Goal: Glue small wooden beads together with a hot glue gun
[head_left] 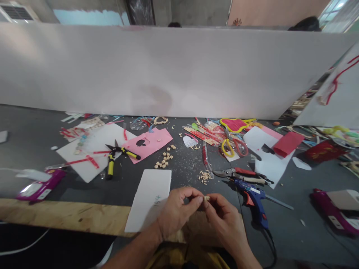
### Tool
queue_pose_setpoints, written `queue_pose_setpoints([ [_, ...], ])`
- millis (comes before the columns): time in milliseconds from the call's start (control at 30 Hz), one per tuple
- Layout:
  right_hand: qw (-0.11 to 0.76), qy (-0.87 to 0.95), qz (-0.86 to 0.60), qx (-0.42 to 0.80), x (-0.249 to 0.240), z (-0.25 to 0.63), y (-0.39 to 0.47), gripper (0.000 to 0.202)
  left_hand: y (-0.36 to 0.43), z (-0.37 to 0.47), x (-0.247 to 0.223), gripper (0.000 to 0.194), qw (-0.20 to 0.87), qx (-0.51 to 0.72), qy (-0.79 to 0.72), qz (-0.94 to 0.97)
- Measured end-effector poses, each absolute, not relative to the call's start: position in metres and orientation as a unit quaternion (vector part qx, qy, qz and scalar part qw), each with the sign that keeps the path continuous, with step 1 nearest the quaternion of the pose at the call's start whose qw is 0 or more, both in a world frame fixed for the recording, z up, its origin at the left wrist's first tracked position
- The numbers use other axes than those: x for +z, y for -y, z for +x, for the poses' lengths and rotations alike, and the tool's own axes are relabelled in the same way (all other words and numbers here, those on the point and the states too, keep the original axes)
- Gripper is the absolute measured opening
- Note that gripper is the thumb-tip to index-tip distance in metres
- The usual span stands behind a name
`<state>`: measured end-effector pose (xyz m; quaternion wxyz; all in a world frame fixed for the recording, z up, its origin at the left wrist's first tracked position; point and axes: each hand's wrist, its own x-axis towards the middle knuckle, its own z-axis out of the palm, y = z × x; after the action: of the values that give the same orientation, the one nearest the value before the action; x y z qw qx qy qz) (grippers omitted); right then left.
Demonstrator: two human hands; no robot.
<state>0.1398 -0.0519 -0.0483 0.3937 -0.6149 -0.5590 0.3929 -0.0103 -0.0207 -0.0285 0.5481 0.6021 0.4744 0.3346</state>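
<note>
At the table's front edge, my left hand (179, 211) and my right hand (226, 218) meet, thumbs and forefingers closed in a pinch. Between the fingertips is a small pale wooden piece (206, 198), mostly hidden; it looks like a little cluster of short stick bits. Just beyond the hands lies a pile of short cut wooden bits (205, 177). Farther left sit several small knobbly wooden clusters (163, 160) of the same colour. A torn white card (148, 196) with handwriting lies beside and partly under my left hand.
Right of my hands lie a blue glue gun (254, 200) with its cord and red-handled pruning shears (244, 173). Scissors (231, 145) rest behind them. Yellow-black pliers (114, 157) overlap pink paper (154, 144). Purple power strips (42, 186) stand at both sides. A white board (112, 71) walls the back.
</note>
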Motion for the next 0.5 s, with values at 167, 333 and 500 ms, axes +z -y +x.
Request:
queue_pose_setpoints([
  [167,0.396,0.554,-0.613,0.401,-0.0477,0.1389,0.0493,0.020,0.0208,-0.0093,-0.0278,0.021,0.520,0.320,-0.496,0.617],
  [333,0.402,0.552,-0.613,0.396,-0.0459,0.1388,0.0466,0.023,0.0213,-0.0104,-0.0305,0.023,0.483,0.310,-0.521,0.632],
  [500,0.400,0.558,-0.615,0.388,-0.0456,0.1382,0.0467,0.022,0.0211,-0.0110,-0.0312,0.024,0.485,0.301,-0.522,0.634],
])
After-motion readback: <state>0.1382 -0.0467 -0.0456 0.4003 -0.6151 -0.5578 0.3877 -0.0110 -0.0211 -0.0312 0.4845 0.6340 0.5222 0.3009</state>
